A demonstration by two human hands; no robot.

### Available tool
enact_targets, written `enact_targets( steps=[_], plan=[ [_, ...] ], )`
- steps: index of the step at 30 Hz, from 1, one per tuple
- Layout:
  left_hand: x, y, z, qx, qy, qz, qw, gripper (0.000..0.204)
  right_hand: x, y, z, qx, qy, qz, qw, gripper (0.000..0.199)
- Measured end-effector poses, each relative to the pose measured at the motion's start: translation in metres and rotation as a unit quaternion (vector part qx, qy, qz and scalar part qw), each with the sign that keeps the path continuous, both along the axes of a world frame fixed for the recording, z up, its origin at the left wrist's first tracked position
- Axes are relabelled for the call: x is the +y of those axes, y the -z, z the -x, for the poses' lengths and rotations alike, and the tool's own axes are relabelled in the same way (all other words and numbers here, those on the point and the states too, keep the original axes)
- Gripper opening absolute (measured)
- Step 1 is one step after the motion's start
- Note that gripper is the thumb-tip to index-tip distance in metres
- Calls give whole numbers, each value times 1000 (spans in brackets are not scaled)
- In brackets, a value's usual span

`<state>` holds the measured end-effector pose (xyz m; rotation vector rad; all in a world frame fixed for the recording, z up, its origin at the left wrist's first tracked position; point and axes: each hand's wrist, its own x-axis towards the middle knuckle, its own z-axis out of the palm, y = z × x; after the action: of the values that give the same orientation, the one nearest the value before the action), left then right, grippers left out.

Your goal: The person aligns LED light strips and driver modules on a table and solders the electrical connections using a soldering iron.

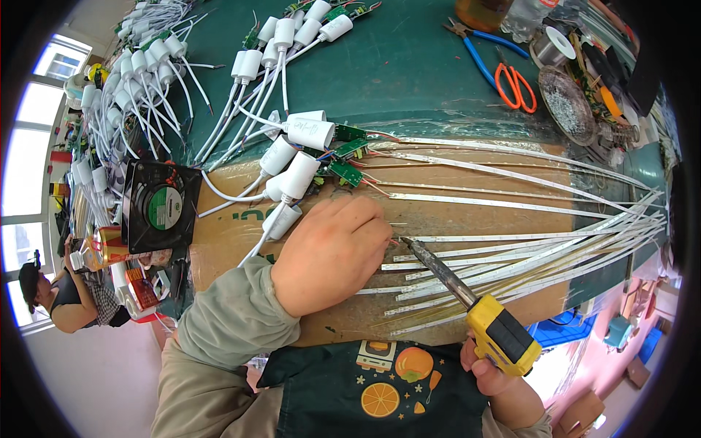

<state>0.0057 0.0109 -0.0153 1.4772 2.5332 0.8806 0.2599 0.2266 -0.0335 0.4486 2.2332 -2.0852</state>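
My right hand [493, 376] is wrapped around the yellow handle of a soldering iron [491, 321]. The iron's dark tip points up and left, meeting the end of a white LED strip [467, 237] beside my left fingertips. Knuckles up, my left hand [336, 248] pinches a thin reddish wire [395, 241] at that spot; its fingers hide most of the wire. Just beyond it lie white plastic cylinders [299, 175] with white cables. Small green circuit boards [345, 172] there are joined by thin wires to other LED strips [482, 199].
A black fan [162, 206] stands at the left beside piled white cylinders with cables [139, 80]. Far right hold blue-handled pliers [478, 58], orange scissors [515, 87], a solder spool [555, 45] and a round dish [566, 106]. Brown cardboard [241, 182] covers the near table. Another person [69, 292] is at far left.
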Motion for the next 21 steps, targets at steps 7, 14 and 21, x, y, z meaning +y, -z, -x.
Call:
enact_targets(
  steps=[7, 14, 21],
  plan=[
    [0, -1, 0, -7, 3, 13, 1000, 15, 0, -1, 1, -21, 14, 31, 999, 23],
    [1, -2, 0, -4, 5, 16, 1000, 16, 4, 11, -11, -24, -10, 82, 996, 65],
    [0, -1, 0, -5, 8, 17, 1000, 15, 2, -5, 2, -4, 1, 218, 976, 36]
  ],
)
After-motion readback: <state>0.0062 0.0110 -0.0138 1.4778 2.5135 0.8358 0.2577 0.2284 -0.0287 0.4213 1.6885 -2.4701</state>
